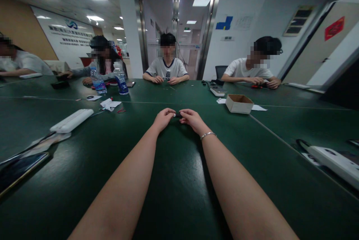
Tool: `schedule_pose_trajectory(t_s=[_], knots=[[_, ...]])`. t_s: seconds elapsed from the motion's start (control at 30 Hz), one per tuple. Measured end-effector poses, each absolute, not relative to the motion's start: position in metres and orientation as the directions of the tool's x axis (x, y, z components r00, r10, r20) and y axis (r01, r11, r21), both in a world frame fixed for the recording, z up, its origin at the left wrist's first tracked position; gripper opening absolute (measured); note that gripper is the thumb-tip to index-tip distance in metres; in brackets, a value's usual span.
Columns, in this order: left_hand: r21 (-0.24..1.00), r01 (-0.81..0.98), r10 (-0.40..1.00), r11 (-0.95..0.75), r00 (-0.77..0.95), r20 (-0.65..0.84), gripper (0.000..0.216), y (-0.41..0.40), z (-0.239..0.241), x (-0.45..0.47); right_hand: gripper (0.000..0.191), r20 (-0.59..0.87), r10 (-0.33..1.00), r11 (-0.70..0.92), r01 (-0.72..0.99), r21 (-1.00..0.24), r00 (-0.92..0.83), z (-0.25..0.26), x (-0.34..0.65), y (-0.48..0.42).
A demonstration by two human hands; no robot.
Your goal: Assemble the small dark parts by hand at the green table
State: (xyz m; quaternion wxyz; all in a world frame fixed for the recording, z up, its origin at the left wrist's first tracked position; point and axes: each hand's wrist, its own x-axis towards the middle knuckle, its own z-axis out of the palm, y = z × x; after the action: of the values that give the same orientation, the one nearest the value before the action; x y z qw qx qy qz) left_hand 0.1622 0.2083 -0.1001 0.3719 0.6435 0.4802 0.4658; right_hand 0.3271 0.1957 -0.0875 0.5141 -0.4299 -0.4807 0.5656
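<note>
Out over the green table point(174, 180), my two hands meet at a small black object with a shiny silver end point(177, 115). My left hand point(164, 119) pinches its silver end between thumb and fingers. From the other side, my right hand point(193, 119) is closed on the black part, and a silver bracelet point(208, 134) circles that wrist. Fingers cover much of the object, and it is too small to tell its exact kind.
A white power strip point(71, 120) and a phone point(22, 171) lie to the left; another white power strip point(335, 161) lies right. Beyond are a cardboard box point(239, 104), two bottles point(121, 79) and crumpled paper point(110, 104). Several people sit around the table.
</note>
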Motion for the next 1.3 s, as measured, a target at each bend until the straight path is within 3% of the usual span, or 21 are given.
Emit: schedule_pose_trajectory(t_s=[1.3], knots=[[0.923,0.278,0.961,-0.267,0.150,0.233,0.029,0.2125,-0.1068,0.1606,0.006,0.022,0.993,0.002,-0.175,-0.985,-0.115,-0.0920,0.3287,0.1993]])
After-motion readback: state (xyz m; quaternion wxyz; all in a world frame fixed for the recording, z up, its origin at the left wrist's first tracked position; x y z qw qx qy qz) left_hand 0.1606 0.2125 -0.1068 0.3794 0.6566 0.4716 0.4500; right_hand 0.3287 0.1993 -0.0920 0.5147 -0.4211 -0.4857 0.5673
